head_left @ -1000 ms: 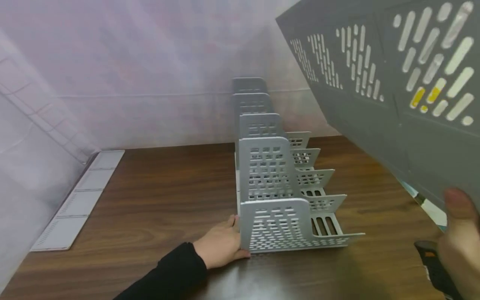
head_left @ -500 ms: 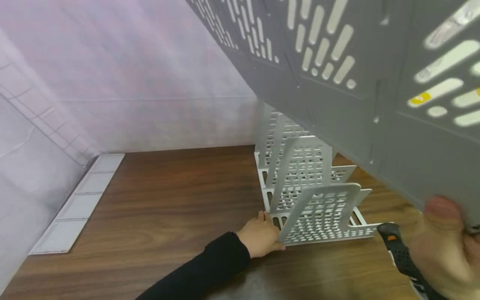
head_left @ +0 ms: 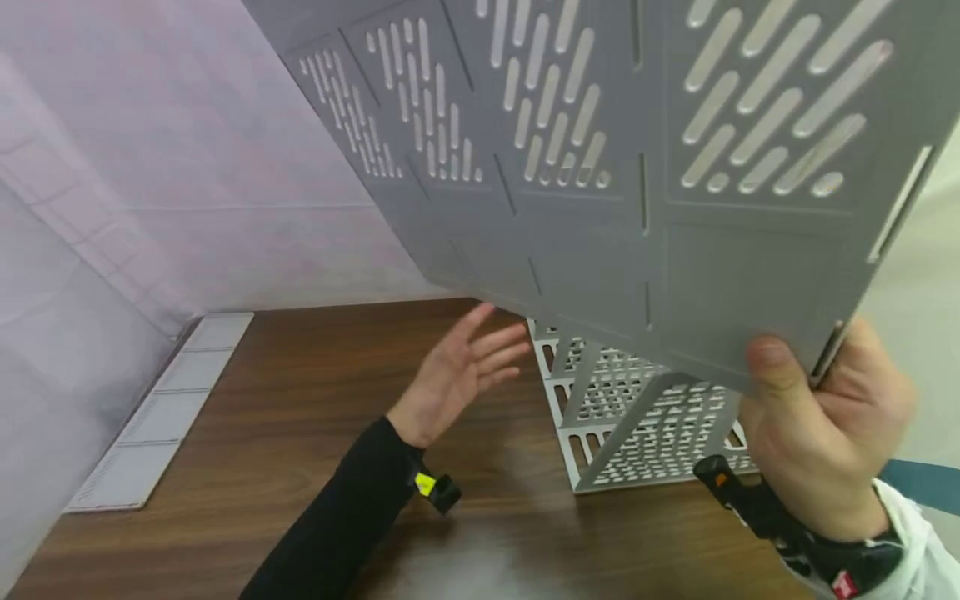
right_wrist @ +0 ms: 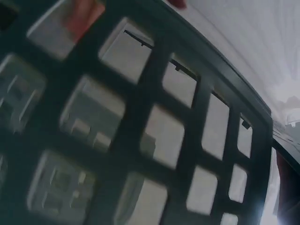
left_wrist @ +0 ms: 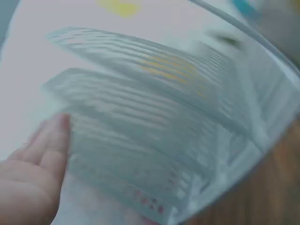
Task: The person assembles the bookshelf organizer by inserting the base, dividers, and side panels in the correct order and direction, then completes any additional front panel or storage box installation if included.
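Observation:
My right hand [head_left: 825, 437] grips a large grey slotted panel [head_left: 577, 250] by its lower near corner, thumb on the facing side. The panel is raised and tilted over a grey file rack [head_left: 675, 433] with upright perforated dividers, hiding much of it. My left hand [head_left: 453, 371] is off the rack, palm turned up and fingers extended, just left of the panel's lower edge. Blurred dividers of the rack [left_wrist: 140, 103] fill the left wrist view beside the left hand [left_wrist: 35, 173]. A dark lattice with rectangular openings [right_wrist: 150, 84] fills much of the right wrist view.
A long light-grey strip [head_left: 168, 400] in several sections lies along the left side of the wooden table [head_left: 322, 433]. Pale cloth [head_left: 262, 150] hangs behind and to the left. Dark straps with small devices [head_left: 442, 492] sit on both wrists.
The raised panel has swung left across the rack with my right hand. My left hand first moved the rack right, then let go and turned palm up. The rack now stands further right.

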Motion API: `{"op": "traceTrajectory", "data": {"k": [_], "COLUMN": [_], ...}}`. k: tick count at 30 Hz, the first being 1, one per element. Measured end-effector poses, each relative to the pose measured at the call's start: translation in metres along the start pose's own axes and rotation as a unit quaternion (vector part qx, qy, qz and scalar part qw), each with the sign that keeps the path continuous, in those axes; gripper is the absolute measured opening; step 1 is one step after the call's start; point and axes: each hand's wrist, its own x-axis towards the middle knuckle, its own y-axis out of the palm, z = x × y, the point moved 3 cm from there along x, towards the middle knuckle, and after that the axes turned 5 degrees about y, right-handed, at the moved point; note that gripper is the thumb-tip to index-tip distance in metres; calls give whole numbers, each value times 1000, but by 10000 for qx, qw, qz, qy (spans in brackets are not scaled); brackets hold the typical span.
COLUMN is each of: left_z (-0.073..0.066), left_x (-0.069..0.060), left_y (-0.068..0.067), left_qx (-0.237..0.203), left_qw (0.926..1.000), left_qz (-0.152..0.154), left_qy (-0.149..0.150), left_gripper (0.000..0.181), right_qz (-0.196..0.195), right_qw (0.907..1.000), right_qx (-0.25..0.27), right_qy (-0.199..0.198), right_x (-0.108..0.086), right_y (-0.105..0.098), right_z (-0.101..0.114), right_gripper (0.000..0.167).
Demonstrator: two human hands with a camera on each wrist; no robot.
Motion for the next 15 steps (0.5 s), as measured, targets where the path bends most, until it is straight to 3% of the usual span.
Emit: {"op": "traceTrajectory", "data": {"k": [1,4,6,8,10,11,15], "left_z": [-10,-32,-42,-49,-56,-60,-86], "left_x": [1,4,4,1,-3,-5,-24], "left_y": [-6,-20,-26,-29,-30,-31,-37], "left_qx": [-778,-2397,-3156,-3525,-3714,-3740,-3726], "left_qw": [9962,9658,9406,9234,9095,9038,8834], "left_qz": [41,-7,91,92,137,170,-197], "left_qy": [394,988,1250,1515,1861,2071,2837], "left_gripper": [65,40,40,38,37,39,40], "right_qz": [39,191,412,728,1117,1346,2040], "right_qw": [9999,9993,9963,9856,9636,9468,8651], "right_qx": [128,76,-413,-1199,-2076,-2587,-4379], "right_qy": [62,322,624,945,1257,1364,1346], "right_x": [0,1,2,2,3,3,3], "right_y": [3,13,18,22,25,26,28], "right_z": [-2,-7,-10,-13,-14,-15,-15], "right_gripper": [43,42,40,35,32,31,40]}}
